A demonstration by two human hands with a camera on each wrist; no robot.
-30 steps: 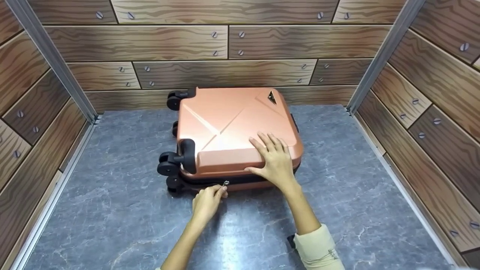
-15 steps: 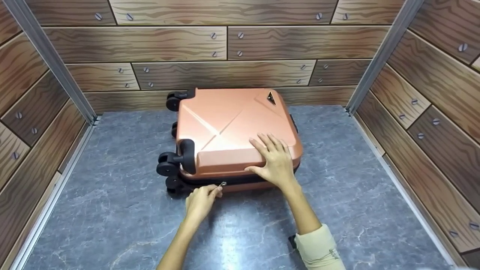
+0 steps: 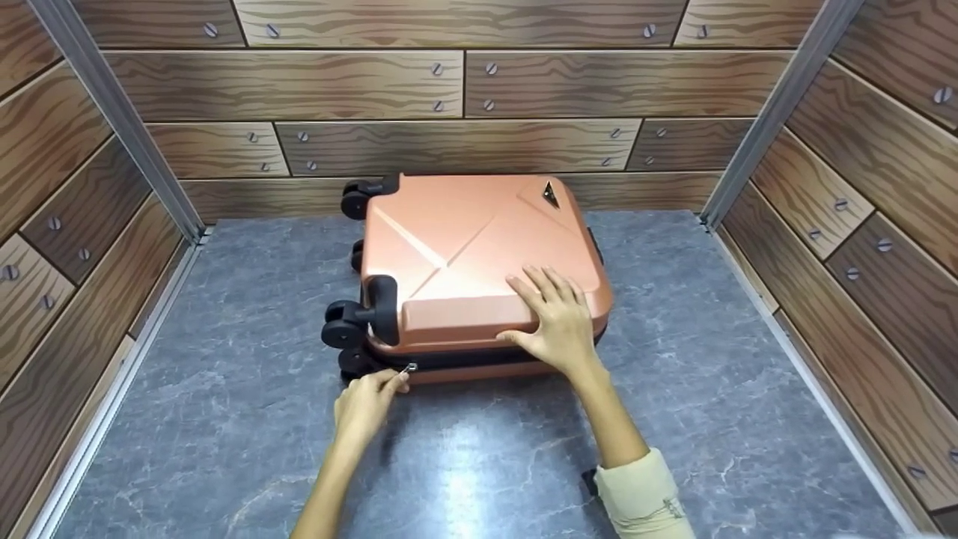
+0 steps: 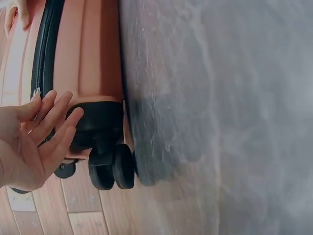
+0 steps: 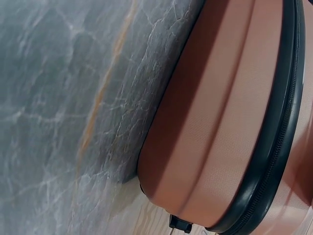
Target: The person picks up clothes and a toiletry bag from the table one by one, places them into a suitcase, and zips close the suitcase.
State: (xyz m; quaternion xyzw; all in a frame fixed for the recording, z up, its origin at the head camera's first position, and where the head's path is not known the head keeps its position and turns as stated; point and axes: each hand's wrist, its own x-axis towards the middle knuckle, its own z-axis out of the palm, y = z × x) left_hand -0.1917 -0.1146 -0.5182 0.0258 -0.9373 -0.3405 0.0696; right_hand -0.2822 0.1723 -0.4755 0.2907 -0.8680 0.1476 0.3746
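Note:
A rose-gold hard-shell suitcase [image 3: 479, 247] lies flat on the floor, its black wheels [image 3: 344, 333] pointing left. Along its near side runs a black zipper [image 3: 479, 358]. My left hand [image 3: 364, 408] pinches the metal zipper pull [image 3: 411, 367] between thumb and index finger, close to the near left wheels. In the left wrist view the other fingers of that hand [image 4: 41, 137] extend loosely beside the zipper band. My right hand [image 3: 557, 326] rests with spread fingers on the suitcase's near right top edge. The right wrist view shows the suitcase side and zipper band [image 5: 274, 147], but not the hand.
Grey marbled floor [image 3: 247, 434] surrounds the suitcase. Wood-patterned walls [image 3: 299, 82] stand at the back, left and right, with metal posts [image 3: 120, 105] at the corners. The suitcase's far side is close to the back wall.
My left hand has drawn the zipper pull leftward along the near side toward the wheels. The right hand has stayed in place on the suitcase, and the head view has shifted slightly.

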